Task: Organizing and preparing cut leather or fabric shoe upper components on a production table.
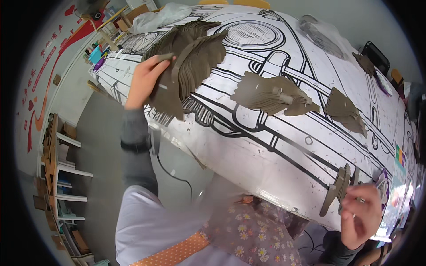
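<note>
My left hand (145, 80) is closed, with thumb and fingers pinching a small grey-brown piece (166, 56) at the edge of a large layered pile. That pile (188, 66) is built of many thin, jagged-edged grey-brown sheets, their material unclear. At the right, my right hand (361, 215) is curled with fingertips drawn together, slightly blurred; what they hold, if anything, is too small to name. Beside it lies a small stack of grey-brown strips (337, 190). Two smaller layered pieces, one long (270, 95) and one fan-shaped (345, 111), lie mid-table.
The table (230, 164) is covered with white paper bearing bold black line drawings. Clear plastic bags (159, 17) and a wrapped bundle (321, 35) lie along its far side. A dark cable (175, 177) hangs below the near edge. Shelves (66, 173) stand at the left.
</note>
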Available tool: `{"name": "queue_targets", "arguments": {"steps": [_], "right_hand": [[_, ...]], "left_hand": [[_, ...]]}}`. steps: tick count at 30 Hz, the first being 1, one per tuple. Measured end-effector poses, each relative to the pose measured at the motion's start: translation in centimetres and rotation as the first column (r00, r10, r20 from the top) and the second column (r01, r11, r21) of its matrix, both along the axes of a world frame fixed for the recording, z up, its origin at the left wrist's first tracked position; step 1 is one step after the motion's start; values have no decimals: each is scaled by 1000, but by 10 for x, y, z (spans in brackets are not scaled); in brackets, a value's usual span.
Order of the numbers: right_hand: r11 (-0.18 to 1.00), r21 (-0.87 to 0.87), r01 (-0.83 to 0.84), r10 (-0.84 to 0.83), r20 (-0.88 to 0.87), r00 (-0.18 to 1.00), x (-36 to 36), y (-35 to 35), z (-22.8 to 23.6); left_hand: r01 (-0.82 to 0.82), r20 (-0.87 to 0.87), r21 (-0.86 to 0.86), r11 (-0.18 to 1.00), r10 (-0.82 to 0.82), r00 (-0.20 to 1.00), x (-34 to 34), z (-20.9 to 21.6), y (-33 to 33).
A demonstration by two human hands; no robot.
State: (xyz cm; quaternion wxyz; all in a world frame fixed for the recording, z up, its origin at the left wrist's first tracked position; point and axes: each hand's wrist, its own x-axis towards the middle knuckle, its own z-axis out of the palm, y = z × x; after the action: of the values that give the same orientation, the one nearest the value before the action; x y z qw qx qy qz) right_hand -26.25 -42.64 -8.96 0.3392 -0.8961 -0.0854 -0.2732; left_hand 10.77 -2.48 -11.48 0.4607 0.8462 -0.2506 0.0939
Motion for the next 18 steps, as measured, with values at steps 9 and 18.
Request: {"name": "queue_targets", "arguments": {"steps": [9,18], "right_hand": [[1000,-21,19,-22,-150,988,-20,-17,-42],[931,80,355,-315,-312,896,-74,-20,-75]], "left_hand": [[-239,92,170,956,227,970,180,-157,73],[-153,195,294,944,97,976,145,-166,33]]}}
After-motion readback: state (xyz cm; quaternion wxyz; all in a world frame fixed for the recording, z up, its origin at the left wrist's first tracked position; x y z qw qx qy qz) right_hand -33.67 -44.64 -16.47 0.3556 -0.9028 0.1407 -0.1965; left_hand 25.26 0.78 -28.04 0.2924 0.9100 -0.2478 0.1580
